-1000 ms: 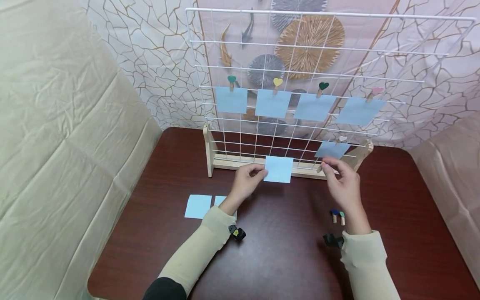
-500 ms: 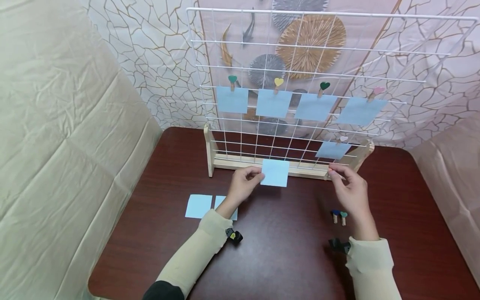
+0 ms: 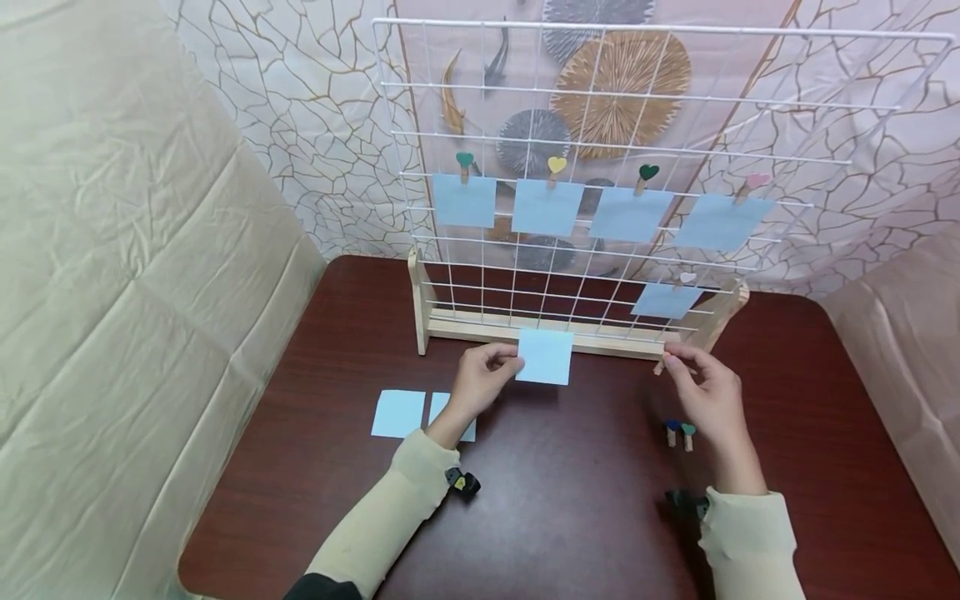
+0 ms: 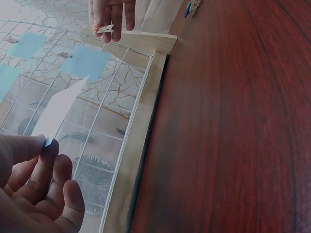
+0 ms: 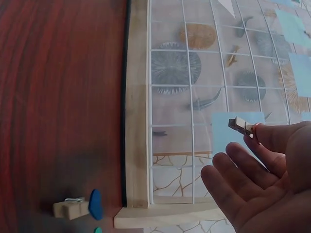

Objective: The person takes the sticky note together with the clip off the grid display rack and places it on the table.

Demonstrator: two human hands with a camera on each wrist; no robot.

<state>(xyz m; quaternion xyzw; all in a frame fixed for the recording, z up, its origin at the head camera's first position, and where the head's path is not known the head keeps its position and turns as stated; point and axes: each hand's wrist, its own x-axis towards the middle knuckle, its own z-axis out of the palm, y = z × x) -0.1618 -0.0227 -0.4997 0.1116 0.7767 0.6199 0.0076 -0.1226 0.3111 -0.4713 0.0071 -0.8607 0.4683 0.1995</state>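
Note:
My left hand (image 3: 483,379) pinches a light blue square of paper (image 3: 545,357) by its left edge, held up in front of the lower part of the white wire grid (image 3: 525,275). In the left wrist view the paper (image 4: 60,107) shows almost edge-on between thumb and forefinger. Over to the right, my right hand (image 3: 708,387) pinches a small wooden clothespin (image 5: 240,125) between thumb and forefinger, the other fingers spread loosely. Several blue papers hang on the grid from heart-topped clothespins; a single paper (image 3: 666,301) hangs lower at the right under a white heart.
Two blue paper squares (image 3: 398,413) lie on the dark red table (image 3: 570,500), one partly behind the left forearm. Two clothespins (image 3: 680,434) with blue and green hearts lie beside the right wrist. The grid's wooden base (image 3: 480,325) spans the table's back.
Both hands have drawn back from the grid toward the person. The left, with the paper, shifted slightly left and down; the right, with the clothespin, moved right and down.

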